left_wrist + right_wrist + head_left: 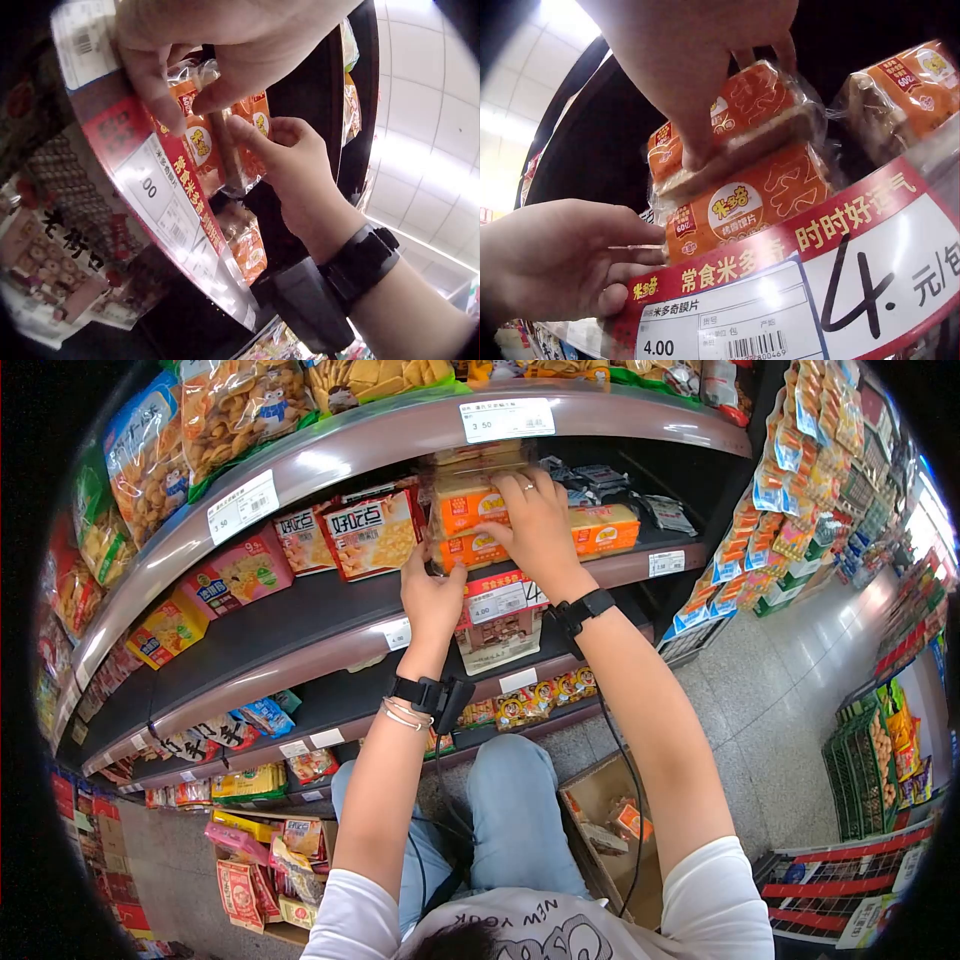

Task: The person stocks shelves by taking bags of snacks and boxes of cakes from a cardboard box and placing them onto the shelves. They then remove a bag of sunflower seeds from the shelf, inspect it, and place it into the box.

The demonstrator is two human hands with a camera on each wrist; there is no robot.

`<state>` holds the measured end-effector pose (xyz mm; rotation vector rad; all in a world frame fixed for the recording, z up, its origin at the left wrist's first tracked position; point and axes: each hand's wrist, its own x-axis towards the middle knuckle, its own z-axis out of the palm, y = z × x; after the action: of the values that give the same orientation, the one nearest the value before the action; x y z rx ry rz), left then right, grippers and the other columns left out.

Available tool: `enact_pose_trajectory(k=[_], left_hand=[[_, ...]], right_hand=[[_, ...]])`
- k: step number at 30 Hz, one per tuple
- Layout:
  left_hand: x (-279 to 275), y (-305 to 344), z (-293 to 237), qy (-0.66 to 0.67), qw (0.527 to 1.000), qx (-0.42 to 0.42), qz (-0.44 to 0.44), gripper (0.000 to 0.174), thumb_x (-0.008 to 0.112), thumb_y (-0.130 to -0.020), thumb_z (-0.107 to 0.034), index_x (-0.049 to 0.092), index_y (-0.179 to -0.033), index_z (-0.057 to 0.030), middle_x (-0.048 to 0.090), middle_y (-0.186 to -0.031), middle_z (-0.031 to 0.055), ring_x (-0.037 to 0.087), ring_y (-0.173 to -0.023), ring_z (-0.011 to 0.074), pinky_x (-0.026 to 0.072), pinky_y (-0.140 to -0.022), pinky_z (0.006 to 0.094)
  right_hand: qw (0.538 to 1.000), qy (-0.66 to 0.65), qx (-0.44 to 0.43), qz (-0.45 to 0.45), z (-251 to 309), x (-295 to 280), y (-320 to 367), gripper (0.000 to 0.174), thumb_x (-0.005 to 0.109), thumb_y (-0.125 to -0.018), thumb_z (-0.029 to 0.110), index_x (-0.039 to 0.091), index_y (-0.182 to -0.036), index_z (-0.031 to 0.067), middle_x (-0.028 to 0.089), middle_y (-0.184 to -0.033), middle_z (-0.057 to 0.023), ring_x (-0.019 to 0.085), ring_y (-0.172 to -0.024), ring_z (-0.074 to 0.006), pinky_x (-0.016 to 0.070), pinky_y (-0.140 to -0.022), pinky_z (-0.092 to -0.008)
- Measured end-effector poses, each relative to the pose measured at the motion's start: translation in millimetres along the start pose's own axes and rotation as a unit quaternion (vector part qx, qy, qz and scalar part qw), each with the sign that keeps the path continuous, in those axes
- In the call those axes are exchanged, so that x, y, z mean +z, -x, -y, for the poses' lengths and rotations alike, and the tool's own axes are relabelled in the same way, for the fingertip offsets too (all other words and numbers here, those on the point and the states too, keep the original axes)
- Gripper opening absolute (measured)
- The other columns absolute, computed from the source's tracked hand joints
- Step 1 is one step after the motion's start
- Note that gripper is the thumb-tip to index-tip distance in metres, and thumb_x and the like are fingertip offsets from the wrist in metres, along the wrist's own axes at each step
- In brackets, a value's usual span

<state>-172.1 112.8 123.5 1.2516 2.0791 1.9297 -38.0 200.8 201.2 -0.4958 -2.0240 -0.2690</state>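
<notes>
Two orange packs of toasted bun slices in clear wrap are stacked on the middle shelf. My right hand [540, 525] grips the upper pack [754, 105], its thumb across the front and the other fingers over the top. Beneath it lies the lower pack [742, 206], facing outward just behind the shelf's price strip [780, 292]. At that lower pack's left end, my left hand [432, 595] touches it with extended fingers, the thumb near the shelf edge. Another orange pack [605, 538] lies to the right of the stack.
Biscuit packs [372, 535] stand left of the stack, and small dark packets [600, 480] lie behind to the right. The upper shelf lip [380, 435] overhangs my hands. Cardboard boxes [590, 800] with packets sit on the floor by my knees.
</notes>
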Motion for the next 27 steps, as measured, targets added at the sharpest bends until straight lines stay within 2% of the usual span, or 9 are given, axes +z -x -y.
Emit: enact_pose_trajectory(k=[4,10,13,16,19,22,25,26,27], left_hand=[[-0.9,0.8,-2.2,0.027,0.999,-0.023,0.009,0.061,0.070,-0.075,-0.015,0.047,-0.127,0.0071,0.054,-0.120,0.0206,0.066,-0.070,0.0220,0.0517,-0.070,0.0312],[0.2,-1.2,6.1,-0.034,0.999,0.036,0.013,0.059,0.069,-0.075,-0.014,0.048,-0.127,0.0067,0.054,-0.118,0.0201,0.066,-0.068,0.0215,0.0522,-0.068,0.0314],[-0.7,3.7,-4.8,-0.001,1.000,0.001,0.021,0.059,0.069,-0.076,-0.014,0.048,-0.127,0.0065,0.055,-0.117,0.0197,0.065,-0.068,0.0208,0.0521,-0.069,0.0317],[1.1,3.8,-3.0,-0.011,1.000,0.013,0.018,0.055,0.068,-0.078,-0.009,0.047,-0.127,0.0074,0.058,-0.115,0.0174,0.065,-0.070,0.0155,0.0559,-0.055,0.0289],[1.1,0.6,3.7,-0.015,0.999,0.031,0.019,0.055,0.068,-0.079,-0.010,0.047,-0.126,0.0076,0.057,-0.116,0.0184,0.065,-0.070,0.0157,0.0563,-0.055,0.0288],[-2.3,3.3,-5.1,0.004,1.000,0.008,0.030,0.055,0.069,-0.079,-0.010,0.047,-0.127,0.0071,0.056,-0.117,0.0192,0.065,-0.071,0.0157,0.0565,-0.055,0.0284],[2.7,-2.3,12.1,-0.006,0.999,0.047,0.012,0.057,0.069,-0.075,-0.014,0.050,-0.125,0.0057,0.052,-0.117,0.0207,0.065,-0.071,0.0228,0.0517,-0.071,0.0326],[4.0,-1.7,13.4,-0.004,0.999,0.038,0.012,0.057,0.069,-0.075,-0.015,0.050,-0.125,0.0057,0.051,-0.117,0.0206,0.065,-0.072,0.0231,0.0518,-0.070,0.0326],[2.9,1.1,6.4,-0.002,1.000,0.028,0.011,0.057,0.069,-0.075,-0.015,0.049,-0.125,0.0057,0.051,-0.117,0.0206,0.065,-0.073,0.0234,0.0518,-0.070,0.0327]], right_hand=[[1.000,0.014,-0.015,-0.006,-3.0,4.1,-2.8,0.054,0.077,-0.067,0.027,0.055,-0.112,0.0064,0.059,-0.107,-0.0103,0.048,-0.110,-0.0317,0.0383,-0.089,-0.0449],[1.000,0.010,0.000,-0.020,-7.3,4.6,-7.2,0.051,0.077,-0.066,0.024,0.057,-0.111,0.0101,0.059,-0.106,-0.0092,0.048,-0.109,-0.0308,0.0376,-0.090,-0.0445],[1.000,0.004,-0.019,-0.022,-4.4,8.9,-4.1,0.051,0.077,-0.066,0.022,0.057,-0.111,0.0104,0.058,-0.107,-0.0084,0.048,-0.109,-0.0306,0.0379,-0.090,-0.0450],[0.999,0.013,-0.033,-0.009,-1.7,5.9,-1.3,0.053,0.078,-0.065,0.021,0.056,-0.112,0.0104,0.058,-0.110,-0.0079,0.048,-0.111,-0.0306,0.0373,-0.093,-0.0465],[0.999,-0.033,-0.033,-0.007,-9.5,5.0,0.6,0.054,0.078,-0.065,0.021,0.055,-0.113,0.0105,0.056,-0.115,-0.0093,0.047,-0.115,-0.0322,0.0355,-0.097,-0.0479],[0.999,-0.035,-0.021,-0.013,-12.4,-8.6,5.3,0.058,0.080,-0.066,0.024,0.054,-0.115,0.0095,0.055,-0.122,-0.0117,0.046,-0.119,-0.0342,0.0345,-0.100,-0.0471],[0.999,-0.019,0.011,-0.038,-37.8,-24.2,12.4,0.066,0.079,-0.068,0.035,0.050,-0.122,0.0091,0.052,-0.127,-0.0115,0.044,-0.120,-0.0332,0.0320,-0.100,-0.0535],[0.999,0.028,0.037,-0.019,-51.9,-27.8,16.5,0.077,0.078,-0.066,0.047,0.048,-0.125,0.0080,0.048,-0.130,-0.0147,0.042,-0.122,-0.0356,0.0322,-0.099,-0.0554],[0.994,0.051,0.098,0.010,-59.3,-32.2,21.2,0.081,0.078,-0.065,0.050,0.047,-0.126,0.0077,0.048,-0.130,-0.0157,0.042,-0.122,-0.0371,0.0332,-0.098,-0.0557]])
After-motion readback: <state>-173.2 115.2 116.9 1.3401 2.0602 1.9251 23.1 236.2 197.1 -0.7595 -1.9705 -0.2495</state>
